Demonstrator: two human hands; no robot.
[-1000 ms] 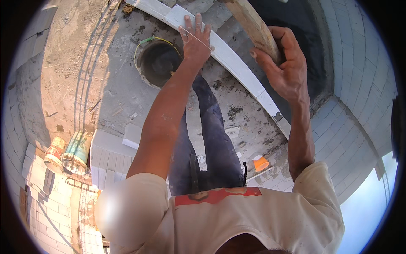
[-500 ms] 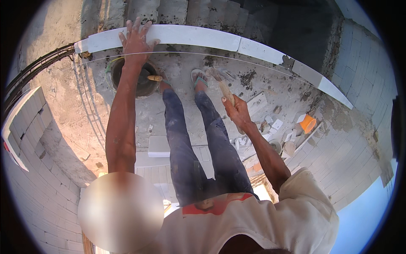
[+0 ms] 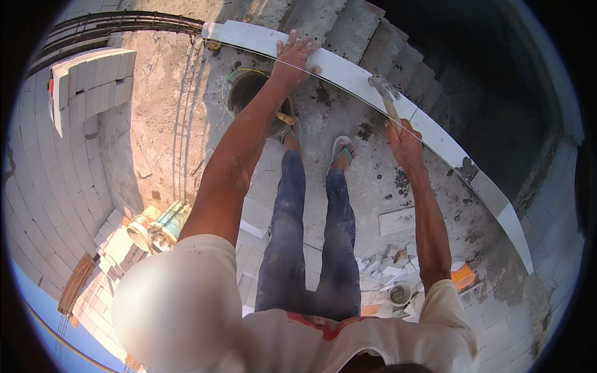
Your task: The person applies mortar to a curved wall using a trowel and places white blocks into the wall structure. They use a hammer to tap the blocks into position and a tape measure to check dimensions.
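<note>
While your left fingers [image 3: 292, 39] spread over the white block [image 3: 348, 77], tap gently with the tool [image 3: 391, 105] your right fingers [image 3: 408, 128] clamp.

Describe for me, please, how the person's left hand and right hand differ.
The left hand is spread open on the white block row, whereas the right hand is closed around a wooden-handled tool. The left hand also sits higher in the picture than the right hand. Both are bare.
</note>
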